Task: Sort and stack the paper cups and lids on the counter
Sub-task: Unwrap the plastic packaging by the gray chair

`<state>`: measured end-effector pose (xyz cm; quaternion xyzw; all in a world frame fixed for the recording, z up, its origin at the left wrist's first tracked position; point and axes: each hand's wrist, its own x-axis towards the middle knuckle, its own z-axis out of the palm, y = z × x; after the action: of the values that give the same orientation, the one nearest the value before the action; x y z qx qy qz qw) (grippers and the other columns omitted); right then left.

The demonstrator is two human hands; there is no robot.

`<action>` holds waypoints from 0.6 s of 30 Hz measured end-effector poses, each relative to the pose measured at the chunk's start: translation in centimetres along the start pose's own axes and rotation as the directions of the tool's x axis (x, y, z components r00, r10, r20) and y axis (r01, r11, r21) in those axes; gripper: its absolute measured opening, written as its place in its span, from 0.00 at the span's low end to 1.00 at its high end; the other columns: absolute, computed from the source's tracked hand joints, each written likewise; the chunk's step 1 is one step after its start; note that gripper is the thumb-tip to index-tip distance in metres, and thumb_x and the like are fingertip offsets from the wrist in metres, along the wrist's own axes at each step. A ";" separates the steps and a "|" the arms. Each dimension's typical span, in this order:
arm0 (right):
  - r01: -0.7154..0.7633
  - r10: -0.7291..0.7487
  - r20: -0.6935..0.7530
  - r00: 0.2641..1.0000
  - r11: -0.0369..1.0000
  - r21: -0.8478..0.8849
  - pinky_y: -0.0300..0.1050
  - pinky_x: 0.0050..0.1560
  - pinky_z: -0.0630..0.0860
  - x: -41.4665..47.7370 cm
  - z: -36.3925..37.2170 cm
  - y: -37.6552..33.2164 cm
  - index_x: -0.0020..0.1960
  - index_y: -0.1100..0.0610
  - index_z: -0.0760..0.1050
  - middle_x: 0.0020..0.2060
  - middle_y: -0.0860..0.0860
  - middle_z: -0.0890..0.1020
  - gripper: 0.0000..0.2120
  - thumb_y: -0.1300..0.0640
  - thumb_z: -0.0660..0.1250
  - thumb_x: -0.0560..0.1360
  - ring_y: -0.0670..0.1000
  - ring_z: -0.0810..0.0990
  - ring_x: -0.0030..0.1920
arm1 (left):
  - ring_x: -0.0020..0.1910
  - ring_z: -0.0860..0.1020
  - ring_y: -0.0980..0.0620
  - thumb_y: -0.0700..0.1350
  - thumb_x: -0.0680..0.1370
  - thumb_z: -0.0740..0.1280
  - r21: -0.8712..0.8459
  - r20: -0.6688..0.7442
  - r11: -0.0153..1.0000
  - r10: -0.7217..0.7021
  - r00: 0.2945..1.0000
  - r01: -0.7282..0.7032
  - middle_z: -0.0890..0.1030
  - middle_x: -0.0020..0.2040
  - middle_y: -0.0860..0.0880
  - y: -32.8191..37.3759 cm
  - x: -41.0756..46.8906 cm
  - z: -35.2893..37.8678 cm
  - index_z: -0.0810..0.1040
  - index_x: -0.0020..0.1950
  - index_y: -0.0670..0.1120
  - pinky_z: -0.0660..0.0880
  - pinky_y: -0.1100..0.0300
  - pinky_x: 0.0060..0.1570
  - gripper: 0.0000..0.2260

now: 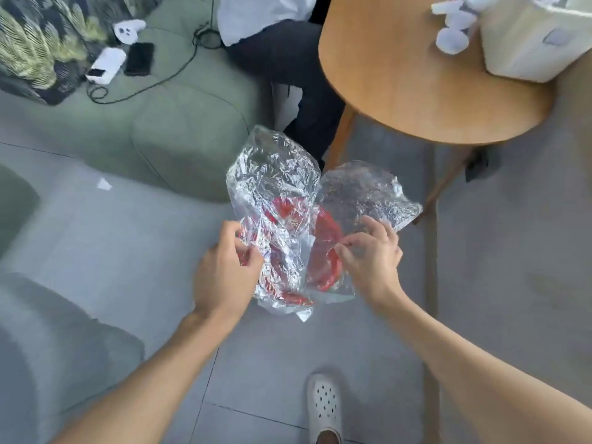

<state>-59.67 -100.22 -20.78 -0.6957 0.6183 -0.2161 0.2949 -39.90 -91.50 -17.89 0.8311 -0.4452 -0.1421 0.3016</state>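
Observation:
I hold two crinkled clear plastic bags over the floor, each with red items inside that look like cups or lids. My left hand [224, 267] grips the left bag [272, 193] at its lower left side. My right hand [371, 251] pinches the plastic of the right bag [362, 193], over a red ring-shaped rim [326, 229]. Several white lids or cups [453, 24] lie at the far side of the round wooden table [400, 78].
A cream box [528, 43] stands on the table at the upper right. A seated person's dark trousers [288, 59] are next to the table. The green sofa [153, 116] carries phones, a power bank and cables. My white shoe [325, 408] is on the tiled floor.

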 end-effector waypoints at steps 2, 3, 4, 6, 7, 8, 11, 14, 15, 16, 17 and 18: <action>-0.034 0.032 0.043 0.999 0.999 0.039 0.49 0.71 0.50 1.2 2.2 3.9 0.37 0.47 0.80 0.70 0.51 0.70 0.08 0.58 0.70 0.74 0.52 0.55 0.75 | 0.42 0.81 0.36 0.41 0.77 0.71 0.022 0.018 1.000 -0.009 1.000 0.009 0.83 0.41 0.49 -1.1 0.6 4.1 0.75 0.60 0.44 0.77 0.45 0.42 0.13; -0.045 0.042 0.055 0.998 0.998 0.052 0.46 0.71 0.51 1.8 3.5 5.7 0.37 0.47 0.78 0.70 0.52 0.71 0.10 0.59 0.69 0.74 0.53 0.57 0.75 | 0.42 0.81 0.36 0.41 0.77 0.70 0.036 0.025 0.999 -0.011 1.000 0.010 0.83 0.41 0.48 -1.8 0.9 6.1 0.75 0.60 0.43 0.76 0.45 0.42 0.13; -0.056 0.052 0.059 0.997 0.997 0.058 0.39 0.70 0.51 2.3 4.7 7.4 0.37 0.49 0.78 0.69 0.54 0.72 0.09 0.60 0.69 0.75 0.55 0.60 0.75 | 0.43 0.81 0.35 0.40 0.77 0.70 0.049 0.032 0.999 -0.016 0.999 0.014 0.84 0.42 0.48 -2.4 1.3 8.0 0.76 0.61 0.43 0.75 0.46 0.42 0.13; -0.062 0.059 0.045 0.997 0.996 0.064 0.22 0.59 0.53 3.2 7.0 10.3 0.38 0.56 0.80 0.63 0.57 0.77 0.07 0.62 0.69 0.75 0.57 0.68 0.69 | 0.45 0.81 0.34 0.40 0.78 0.68 0.093 0.057 0.996 -0.020 0.998 0.014 0.85 0.45 0.45 -3.8 2.1 11.3 0.75 0.63 0.44 0.74 0.45 0.43 0.14; -0.070 0.068 0.033 0.997 0.995 0.066 0.18 0.52 0.53 3.6 8.2 11.4 0.38 0.59 0.80 0.60 0.57 0.78 0.07 0.63 0.68 0.75 0.53 0.72 0.64 | 0.46 0.81 0.34 0.40 0.79 0.67 0.123 0.075 0.992 -0.016 0.997 0.007 0.85 0.46 0.44 -4.5 2.5 12.8 0.74 0.65 0.45 0.75 0.44 0.43 0.14; -0.073 0.072 0.023 0.997 0.995 0.074 0.16 0.48 0.54 3.9 9.3 12.3 0.38 0.61 0.80 0.58 0.56 0.79 0.08 0.64 0.68 0.75 0.46 0.72 0.58 | 0.47 0.81 0.34 0.41 0.80 0.66 0.148 0.090 0.989 -0.007 0.996 -0.006 0.85 0.47 0.44 -5.3 3.0 14.2 0.73 0.65 0.46 0.76 0.44 0.43 0.14; -0.056 0.056 0.004 0.998 0.993 0.104 0.13 0.45 0.53 5.5 12.7 14.6 0.37 0.61 0.80 0.53 0.49 0.78 0.07 0.65 0.68 0.74 0.41 0.71 0.49 | 0.46 0.82 0.34 0.41 0.80 0.66 0.179 0.099 0.981 0.056 0.994 -0.073 0.85 0.46 0.44 -7.4 4.5 18.4 0.71 0.66 0.47 0.76 0.44 0.41 0.15; -0.035 0.028 0.065 0.998 0.994 0.102 0.21 0.54 0.59 7.3 16.0 16.5 0.38 0.61 0.80 0.64 0.49 0.75 0.06 0.63 0.68 0.74 0.51 0.75 0.61 | 0.45 0.82 0.33 0.39 0.80 0.65 0.238 0.108 0.966 0.079 0.991 -0.103 0.85 0.50 0.43 -9.2 6.1 21.8 0.66 0.70 0.49 0.74 0.45 0.39 0.20; -0.024 0.016 0.079 0.997 0.995 0.094 0.26 0.56 0.61 7.9 17.2 17.0 0.39 0.60 0.79 0.66 0.50 0.74 0.06 0.62 0.68 0.74 0.52 0.75 0.61 | 0.46 0.82 0.32 0.38 0.79 0.64 0.262 0.123 0.959 0.082 0.989 -0.112 0.84 0.53 0.42 -9.9 6.6 22.8 0.64 0.72 0.49 0.74 0.45 0.40 0.22; -0.012 0.004 0.088 0.996 0.996 0.090 0.31 0.58 0.64 8.5 18.3 17.5 0.39 0.58 0.78 0.67 0.50 0.73 0.06 0.61 0.68 0.75 0.53 0.76 0.60 | 0.47 0.81 0.32 0.38 0.79 0.63 0.283 0.150 0.950 0.089 0.985 -0.129 0.83 0.56 0.41 -10.5 6.9 23.7 0.63 0.72 0.49 0.74 0.45 0.41 0.23; 0.000 -0.009 0.093 0.996 0.996 0.090 0.34 0.59 0.66 8.8 19.4 17.8 0.39 0.57 0.78 0.67 0.49 0.74 0.06 0.61 0.68 0.75 0.53 0.76 0.60 | 0.48 0.81 0.32 0.38 0.80 0.63 0.301 0.185 0.941 0.098 0.978 -0.152 0.81 0.59 0.41 -11.2 7.1 24.5 0.63 0.73 0.48 0.76 0.44 0.42 0.22; 0.012 -0.021 0.093 0.995 0.995 0.096 0.35 0.58 0.66 9.2 20.4 18.1 0.40 0.57 0.79 0.66 0.49 0.75 0.06 0.62 0.69 0.75 0.52 0.76 0.59 | 0.50 0.81 0.33 0.39 0.80 0.62 0.320 0.227 0.931 0.105 0.968 -0.176 0.79 0.63 0.41 -11.9 7.2 25.2 0.63 0.73 0.46 0.77 0.42 0.45 0.22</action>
<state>-58.03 -107.45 -48.61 -0.6954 0.5869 -0.2148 0.3548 -40.78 -101.91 -44.75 0.8171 -0.5502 -0.1270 0.1163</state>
